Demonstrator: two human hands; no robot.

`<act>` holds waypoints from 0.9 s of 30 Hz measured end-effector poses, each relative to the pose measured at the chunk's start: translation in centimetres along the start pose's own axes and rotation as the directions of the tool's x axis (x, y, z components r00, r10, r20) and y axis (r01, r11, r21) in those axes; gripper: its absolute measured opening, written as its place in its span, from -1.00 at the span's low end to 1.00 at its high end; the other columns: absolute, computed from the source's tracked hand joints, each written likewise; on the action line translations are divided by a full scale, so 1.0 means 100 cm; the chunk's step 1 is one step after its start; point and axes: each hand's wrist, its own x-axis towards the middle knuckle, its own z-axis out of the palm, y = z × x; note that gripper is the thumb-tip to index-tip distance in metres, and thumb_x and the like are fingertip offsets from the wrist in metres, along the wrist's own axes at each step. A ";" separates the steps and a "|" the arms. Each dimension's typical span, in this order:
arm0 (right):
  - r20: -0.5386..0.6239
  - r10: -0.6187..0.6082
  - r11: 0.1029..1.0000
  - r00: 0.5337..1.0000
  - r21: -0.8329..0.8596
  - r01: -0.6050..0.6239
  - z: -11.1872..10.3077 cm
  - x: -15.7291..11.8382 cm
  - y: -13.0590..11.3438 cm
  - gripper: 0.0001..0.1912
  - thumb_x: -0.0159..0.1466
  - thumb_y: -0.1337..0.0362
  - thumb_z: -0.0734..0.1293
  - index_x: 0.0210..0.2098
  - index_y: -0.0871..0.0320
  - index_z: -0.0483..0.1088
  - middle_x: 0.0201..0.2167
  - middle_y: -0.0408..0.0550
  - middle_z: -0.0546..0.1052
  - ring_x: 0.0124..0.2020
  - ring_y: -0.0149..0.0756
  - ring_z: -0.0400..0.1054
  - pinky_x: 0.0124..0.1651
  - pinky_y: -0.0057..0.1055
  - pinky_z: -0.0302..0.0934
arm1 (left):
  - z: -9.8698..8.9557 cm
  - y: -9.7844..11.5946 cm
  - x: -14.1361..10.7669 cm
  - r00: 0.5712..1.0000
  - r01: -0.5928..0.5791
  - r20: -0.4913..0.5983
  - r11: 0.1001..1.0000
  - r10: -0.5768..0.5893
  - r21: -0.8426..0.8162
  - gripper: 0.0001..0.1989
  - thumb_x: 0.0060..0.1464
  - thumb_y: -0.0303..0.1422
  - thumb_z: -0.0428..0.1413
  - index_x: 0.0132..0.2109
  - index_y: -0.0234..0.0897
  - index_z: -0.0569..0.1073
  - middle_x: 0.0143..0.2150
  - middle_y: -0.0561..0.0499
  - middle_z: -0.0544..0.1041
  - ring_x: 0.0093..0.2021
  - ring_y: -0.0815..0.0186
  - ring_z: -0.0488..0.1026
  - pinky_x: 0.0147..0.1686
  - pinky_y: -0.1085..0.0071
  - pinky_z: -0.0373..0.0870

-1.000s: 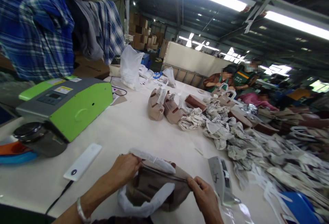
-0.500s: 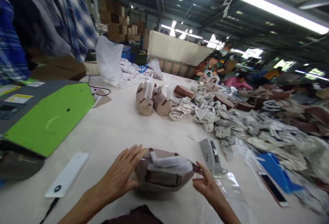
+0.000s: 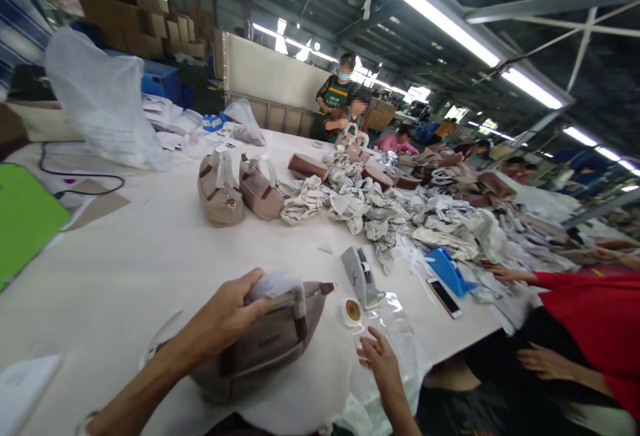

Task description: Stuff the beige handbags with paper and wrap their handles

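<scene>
A taupe handbag (image 3: 270, 339) with brown trim is tilted over the near part of the white table. My left hand (image 3: 235, 309) is closed around its handles, which are wrapped in white material. To the right of the bag, my right hand (image 3: 380, 359) has its fingers apart and holds nothing, just above clear plastic sheets (image 3: 400, 329). A roll of tape (image 3: 351, 312) lies between the bag and the grey tape dispenser (image 3: 361, 277), beyond my right hand.
Two more handbags (image 3: 220, 193) stand farther back. Crumpled pale cloth or paper (image 3: 400, 209) covers the right side, near a blue dispenser (image 3: 447, 273) and a phone (image 3: 445, 297). A person in red (image 3: 590, 323) reaches in at the right. A green machine (image 3: 25, 223) stands left.
The view has swung right. My left hand has moved from the bag's side onto its handles, and the bag is now tilted. My right hand has come off the bag's end. The tape roll now shows.
</scene>
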 end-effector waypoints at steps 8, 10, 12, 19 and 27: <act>-0.132 0.147 0.986 0.980 0.094 -0.135 -0.017 0.025 0.058 -0.15 -0.42 -0.21 0.55 -0.22 0.15 0.44 -0.44 -0.04 0.60 -0.43 -0.13 0.52 -0.33 -0.19 0.39 | -0.009 -0.009 0.014 0.991 0.120 -0.075 0.982 -0.110 0.147 -0.67 0.08 -0.07 0.05 -0.11 -0.16 0.40 -0.34 0.07 0.53 -0.29 0.16 0.49 -0.27 0.32 0.31; -0.097 0.094 0.994 0.991 0.069 -0.088 -0.007 0.031 0.057 -0.22 -0.35 -0.23 0.52 -0.25 0.13 0.48 -0.46 -0.05 0.60 -0.45 -0.15 0.51 -0.36 -0.19 0.36 | -0.001 -0.013 0.017 0.983 0.181 -0.077 0.917 -0.164 0.355 -0.60 0.12 -0.11 -0.01 0.03 -0.17 0.40 -0.22 -0.06 0.62 -0.17 0.00 0.56 -0.19 0.22 0.33; -0.044 0.045 0.998 0.998 0.037 -0.043 0.006 0.037 0.048 -0.27 -0.29 -0.21 0.51 -0.25 0.14 0.49 -0.50 -0.07 0.59 -0.47 -0.17 0.49 -0.38 -0.21 0.33 | 0.007 -0.016 0.020 0.979 0.206 -0.105 0.854 -0.177 0.479 -0.56 0.21 -0.10 -0.11 0.12 -0.18 0.37 -0.11 -0.17 0.65 -0.07 -0.09 0.58 -0.13 0.14 0.36; 0.148 -0.093 0.987 0.985 -0.116 0.111 0.066 0.057 -0.004 -0.51 -0.03 -0.03 0.37 -0.22 0.18 0.48 -0.47 -0.07 0.55 -0.47 -0.26 0.44 -0.37 -0.28 0.26 | 0.013 -0.027 0.029 0.977 0.205 -0.163 0.827 -0.139 0.523 -0.61 0.23 -0.29 -0.28 0.08 -0.18 0.30 0.06 -0.20 0.60 0.07 0.00 0.55 0.00 0.13 0.38; 0.390 -0.169 0.934 0.905 -0.231 0.274 0.110 0.062 -0.008 -0.70 0.08 0.06 0.30 -0.32 0.09 0.52 -0.58 -0.16 0.47 -0.46 -0.27 0.38 -0.30 -0.26 0.24 | 0.005 -0.023 0.030 0.965 0.262 -0.091 0.920 -0.246 0.292 -0.73 0.19 -0.15 -0.27 -0.18 -0.10 0.25 -0.26 -0.07 0.59 -0.20 0.07 0.55 -0.18 0.23 0.30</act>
